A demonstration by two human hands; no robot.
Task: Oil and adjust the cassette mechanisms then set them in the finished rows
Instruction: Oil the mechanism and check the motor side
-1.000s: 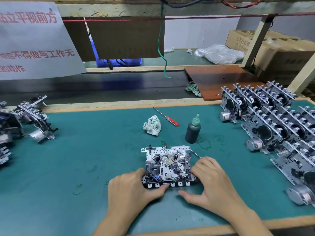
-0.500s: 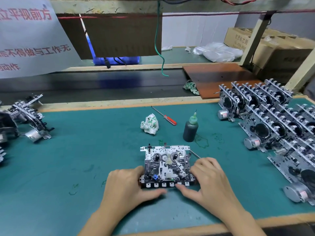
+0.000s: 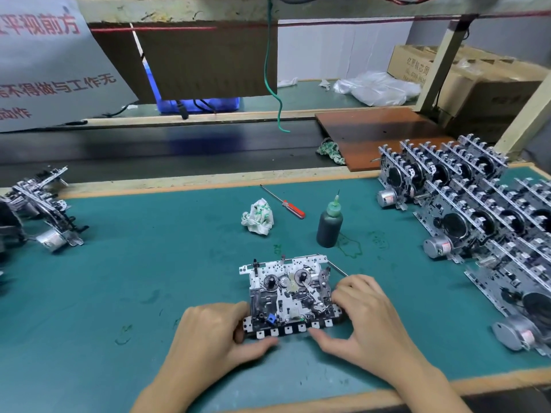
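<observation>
Two hands frame one cassette mechanism (image 3: 290, 295) lying flat on the green surface (image 3: 125, 281) at lower centre of the frame. The left hand (image 3: 214, 332) grips its left end, fingers curled against the side and thumb along the key row at the near edge. The right hand (image 3: 368, 320) holds the right end, fingers curled over the top and thumb stretched toward the keys. Behind it stand a dark oil bottle (image 3: 329, 223), a red-handled screwdriver (image 3: 284, 202) and a crumpled rag (image 3: 258, 217). Finished rows of mechanisms (image 3: 483, 210) fill the right side; more mechanisms (image 3: 38, 210) lie at the left edge.
</observation>
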